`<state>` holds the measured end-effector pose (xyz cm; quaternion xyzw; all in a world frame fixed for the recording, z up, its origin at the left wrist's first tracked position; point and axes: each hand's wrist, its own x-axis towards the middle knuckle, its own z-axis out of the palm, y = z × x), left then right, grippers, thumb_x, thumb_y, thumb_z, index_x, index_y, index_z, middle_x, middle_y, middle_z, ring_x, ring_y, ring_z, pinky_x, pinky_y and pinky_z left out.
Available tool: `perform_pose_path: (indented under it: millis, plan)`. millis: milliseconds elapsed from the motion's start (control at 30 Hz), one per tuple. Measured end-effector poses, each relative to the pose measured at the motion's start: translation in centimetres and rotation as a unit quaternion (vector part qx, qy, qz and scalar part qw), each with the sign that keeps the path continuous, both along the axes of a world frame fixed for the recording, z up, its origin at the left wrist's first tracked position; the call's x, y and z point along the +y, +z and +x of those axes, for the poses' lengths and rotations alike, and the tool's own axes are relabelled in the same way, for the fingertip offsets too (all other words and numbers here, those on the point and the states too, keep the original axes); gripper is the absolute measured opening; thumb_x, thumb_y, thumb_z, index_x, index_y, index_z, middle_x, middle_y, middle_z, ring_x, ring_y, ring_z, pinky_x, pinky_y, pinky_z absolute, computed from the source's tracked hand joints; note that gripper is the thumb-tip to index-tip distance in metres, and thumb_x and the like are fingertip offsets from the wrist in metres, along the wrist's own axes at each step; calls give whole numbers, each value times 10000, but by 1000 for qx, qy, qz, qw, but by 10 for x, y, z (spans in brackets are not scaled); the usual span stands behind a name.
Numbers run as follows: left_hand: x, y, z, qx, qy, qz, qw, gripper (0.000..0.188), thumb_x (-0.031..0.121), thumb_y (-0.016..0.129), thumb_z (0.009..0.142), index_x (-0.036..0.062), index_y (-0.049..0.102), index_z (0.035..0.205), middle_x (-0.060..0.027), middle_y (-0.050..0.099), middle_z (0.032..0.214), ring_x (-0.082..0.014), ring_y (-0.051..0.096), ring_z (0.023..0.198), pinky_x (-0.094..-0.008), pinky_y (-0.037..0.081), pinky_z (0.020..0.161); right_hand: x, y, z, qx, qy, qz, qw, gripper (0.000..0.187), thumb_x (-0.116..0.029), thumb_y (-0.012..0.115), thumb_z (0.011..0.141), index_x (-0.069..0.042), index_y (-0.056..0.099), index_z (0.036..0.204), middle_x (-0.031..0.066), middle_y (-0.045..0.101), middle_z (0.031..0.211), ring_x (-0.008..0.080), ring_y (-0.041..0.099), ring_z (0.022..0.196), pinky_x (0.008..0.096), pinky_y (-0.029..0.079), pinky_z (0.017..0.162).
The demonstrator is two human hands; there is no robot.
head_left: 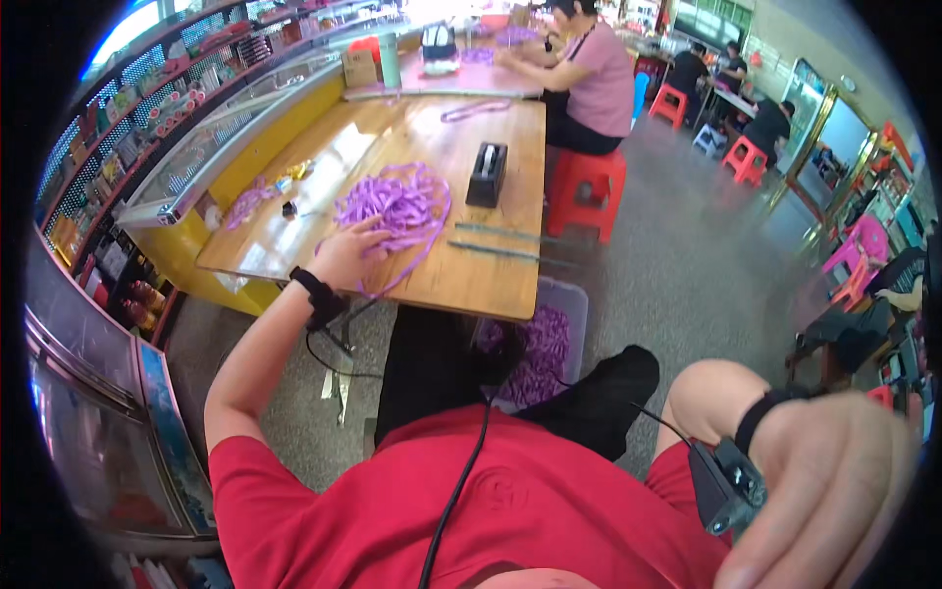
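On the wooden table, a loose heap of purple ribbon (392, 206) lies in tangled loops, one strand trailing to the front edge. My left hand (351, 253) rests at the heap's near left side, fingers stretched out over the ribbon. My right hand (834, 481) is raised close to the camera at the lower right, away from the table. Its fingers are extended and I see nothing in them; their tips are partly cut off. A black wrist device (724, 483) is strapped to that wrist, another (319, 297) to the left one.
A black tape dispenser (488, 175) and two thin dark strips (496, 242) lie right of the heap. Below the table edge stands a clear bin (579, 324) of purple ribbon. A person (594, 74) sits on a red stool (587, 191) beyond. Cables hang across my body.
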<state>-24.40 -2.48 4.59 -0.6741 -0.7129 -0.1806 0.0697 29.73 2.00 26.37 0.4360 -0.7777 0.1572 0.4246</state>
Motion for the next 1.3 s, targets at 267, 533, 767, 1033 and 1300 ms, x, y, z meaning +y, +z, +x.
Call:
perform_pose_path:
  millis: [267,533,767,1033,1300]
  plan:
    - [-16,-4,30,-38,-66,-30,997,388,229,653,866,101,631,1232,-160,576,1323,-356,547,1203,-436,446,1024,-34,13,3,-126,125,68,982,288,-217,489,971,-251,617,1226,-76,584,1252,89,541,1137,311,440,923]
    - [-12,-23,12,-28,-149,-13,988,396,160,635,857,22,607,1227,-195,582,1289,-360,544,1206,-426,437,1033,30,-109,-128,-415,-125,-236,870,230,-150,682,846,-3,683,1023,171,701,978,303,681,883,387,543,803]
    - [25,68,-35,-84,-1,-6,996,251,161,584,969,76,674,1187,-41,721,1060,-127,641,911,-292,523,802,86,-251,-206,-253,-430,-85,863,425,-182,737,781,-102,658,1191,141,605,1243,339,513,1230,435,418,1033]
    - [74,55,-49,-37,45,-71,996,309,331,698,862,108,714,1076,-68,733,985,-171,673,863,-322,526,789,82,-272,-209,-175,-495,-88,846,406,-209,754,758,-152,687,1155,73,626,1228,304,557,1177,422,430,1009]
    - [122,10,-72,12,144,-88,986,367,360,618,835,38,739,962,-218,705,925,-365,678,882,-436,529,815,75,-268,-214,-166,-483,-97,854,403,-230,748,764,-175,690,1159,63,632,1226,301,554,1190,432,416,1019]
